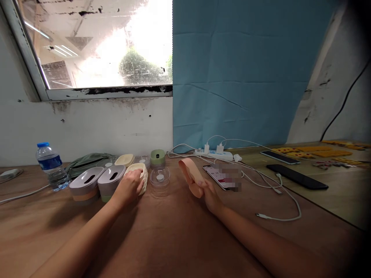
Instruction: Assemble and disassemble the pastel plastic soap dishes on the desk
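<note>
My right hand [211,196] grips a peach-coloured plastic shell [191,172] by its lower right side and holds it tilted above the table. Over to the left, my left hand [131,186] has its fingers bent over a stack of cream plastic lids [139,167], touching the top one; the fingertips are partly hidden. Beside that stack are clear plastic containers [160,181], each with a white disc inside. Two stacked boxes with lilac tops, one box [111,177] and another box [87,181], stand left of my left hand. Behind them lies another cream lid stack [124,159].
A green box [157,157] stands at the back. A water bottle [52,166] and a green pouch [87,164] are at left. To the right lie a lit phone [218,175], dark phones [295,177], white cables [285,219] and a power strip [214,154].
</note>
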`<action>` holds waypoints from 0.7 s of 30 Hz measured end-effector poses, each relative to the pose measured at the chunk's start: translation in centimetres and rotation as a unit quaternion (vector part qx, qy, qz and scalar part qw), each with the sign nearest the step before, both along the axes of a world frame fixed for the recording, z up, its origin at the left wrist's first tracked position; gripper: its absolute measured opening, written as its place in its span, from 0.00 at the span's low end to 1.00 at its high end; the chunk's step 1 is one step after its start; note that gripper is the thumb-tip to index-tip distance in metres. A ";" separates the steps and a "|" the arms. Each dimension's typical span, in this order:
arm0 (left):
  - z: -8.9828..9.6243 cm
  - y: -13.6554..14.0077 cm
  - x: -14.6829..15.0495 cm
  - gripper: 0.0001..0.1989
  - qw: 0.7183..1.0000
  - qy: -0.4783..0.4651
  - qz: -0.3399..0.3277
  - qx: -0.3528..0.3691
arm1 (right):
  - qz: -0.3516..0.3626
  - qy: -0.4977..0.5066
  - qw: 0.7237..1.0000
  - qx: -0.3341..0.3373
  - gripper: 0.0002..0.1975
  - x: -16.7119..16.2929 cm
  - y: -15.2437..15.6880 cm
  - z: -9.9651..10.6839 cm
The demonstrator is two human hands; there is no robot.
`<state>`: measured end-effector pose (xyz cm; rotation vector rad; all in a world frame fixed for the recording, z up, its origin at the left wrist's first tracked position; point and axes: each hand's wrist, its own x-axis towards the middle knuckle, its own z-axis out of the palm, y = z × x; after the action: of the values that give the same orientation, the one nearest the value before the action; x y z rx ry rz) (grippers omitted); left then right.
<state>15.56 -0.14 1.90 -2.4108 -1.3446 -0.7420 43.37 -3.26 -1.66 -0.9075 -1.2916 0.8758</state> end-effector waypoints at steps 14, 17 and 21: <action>-3.4 -3.1 2.1 0.07 0.971 0.129 -0.198 0.027 | -0.046 -0.007 0.999 0.003 0.13 0.4 2.5 -2.1; -3.6 -2.9 1.9 0.06 0.974 0.108 -0.199 -0.007 | -0.110 -0.075 0.991 0.011 0.15 0.6 3.5 -2.0; -3.7 -2.8 1.9 0.06 0.974 0.088 -0.205 -0.036 | -0.158 -0.187 0.969 0.027 0.15 -0.2 6.5 -0.9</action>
<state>17.50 -2.95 -1.82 -2.7750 -0.8280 -0.5589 43.22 3.29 -2.54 -1.2359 -1.4290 0.4295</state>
